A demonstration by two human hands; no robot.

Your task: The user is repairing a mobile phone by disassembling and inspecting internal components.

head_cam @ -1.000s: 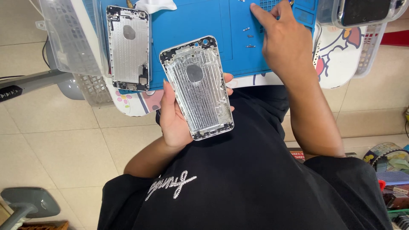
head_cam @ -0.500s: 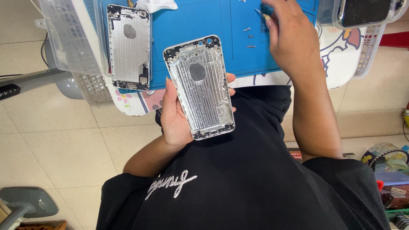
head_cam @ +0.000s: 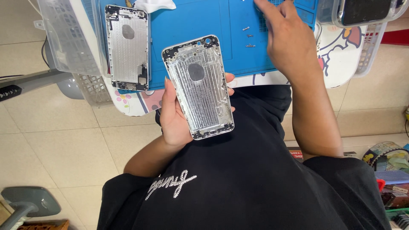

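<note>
My left hand (head_cam: pixel 175 114) holds a bare silver phone housing (head_cam: pixel 198 86), inner side up, over my lap at the table's front edge. A second phone housing (head_cam: pixel 127 47) with some parts still in it lies on the blue work mat (head_cam: pixel 191 25) to the left. My right hand (head_cam: pixel 289 38) reaches onto the mat's upper right, fingers bent down at the top of the view; whether it pinches anything is hidden. Three small screws (head_cam: pixel 248 36) lie on the mat just left of that hand.
A clear plastic basket (head_cam: pixel 68 38) stands at the table's left, another basket (head_cam: pixel 366 51) at the right. A dark phone in a clear tray (head_cam: pixel 362 12) sits top right. A white cloth (head_cam: pixel 155 5) lies at the mat's top. Boxes and clutter (head_cam: pixel 392 170) sit on the floor, right.
My right hand has drifted slightly right and up on the mat. The left hand and its housing have barely shifted.
</note>
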